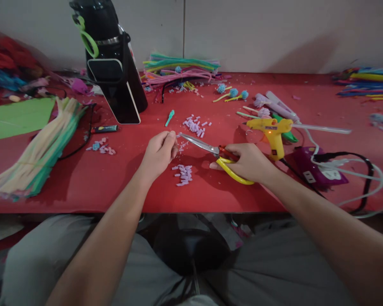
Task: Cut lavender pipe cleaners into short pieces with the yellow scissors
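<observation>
My right hand (247, 160) grips scissors (207, 147) by their yellow and red-orange handles. The blades point left, toward the fingertips of my left hand (162, 149), and look nearly closed. A small lilac piece, mostly hidden, shows at the pinched thumb and finger of that hand. Fine lilac crumbs (182, 147) lie on the red table just under the blade tips. Beyond the hands is a loose pile of short lilac pieces (194, 126), and nearer me lies a second pile of lilac pieces (183, 175).
A yellow glue gun (271, 129) lies at right, beside a purple power strip (319, 168) with cables. A black bottle (115, 63) stands at back left, near a bundle of cream and green stems (47, 148). Coloured pipe cleaners (181, 63) lie along the wall.
</observation>
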